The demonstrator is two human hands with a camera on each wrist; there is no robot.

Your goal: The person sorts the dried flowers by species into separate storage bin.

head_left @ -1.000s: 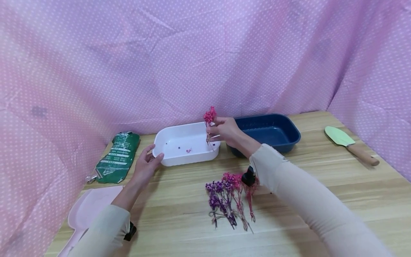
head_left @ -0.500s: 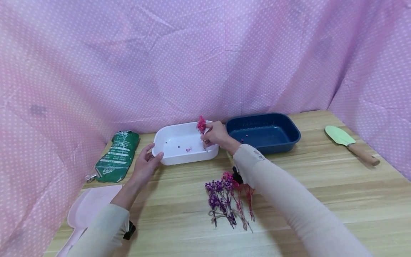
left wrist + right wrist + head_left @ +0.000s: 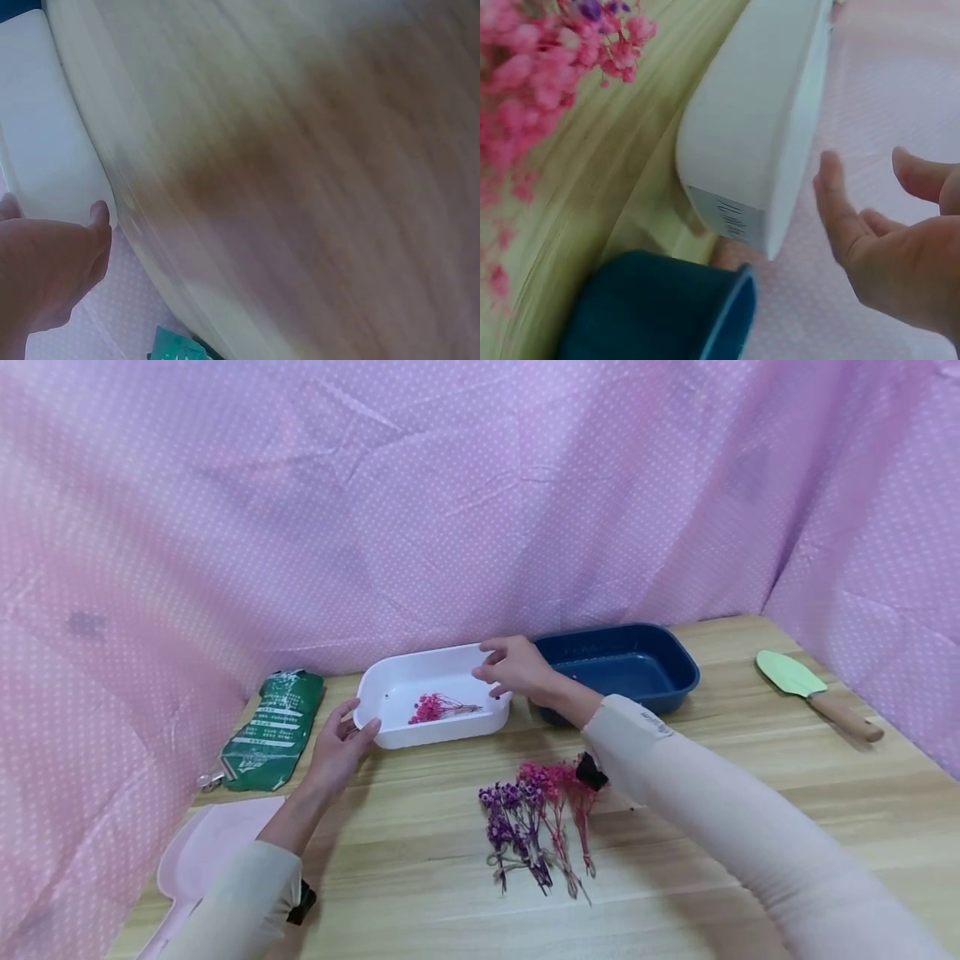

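My left hand (image 3: 339, 752) holds the left end of a white rectangular tub (image 3: 450, 735), thumb at the near corner and fingers along the end. Inside the tub lies a small bunch of pink dried flowers (image 3: 429, 707), its stems toward the right. Over the tub's right end hovers my right hand (image 3: 519, 667), thumb and fingers apart with nothing between them. In the right wrist view this hand (image 3: 885, 240) is beside the tub's wall (image 3: 735, 120). Purple dried flowers (image 3: 513, 817) and pink dried flowers (image 3: 557, 810) lie in tied bunches on the table nearer me.
A dark blue tub (image 3: 652, 700) stands to the right of the white one. At the far right lies a green trowel (image 3: 791, 673) with a wooden handle. A green bag (image 3: 270, 735) and a pink dustpan-like scoop (image 3: 210, 843) are at left. Pink dotted cloth (image 3: 480, 510) hangs behind.
My right hand lowered the pink flower bunch into the white tub, let it go, and drew back up and right with fingers spread. The left hand stayed on the tub.
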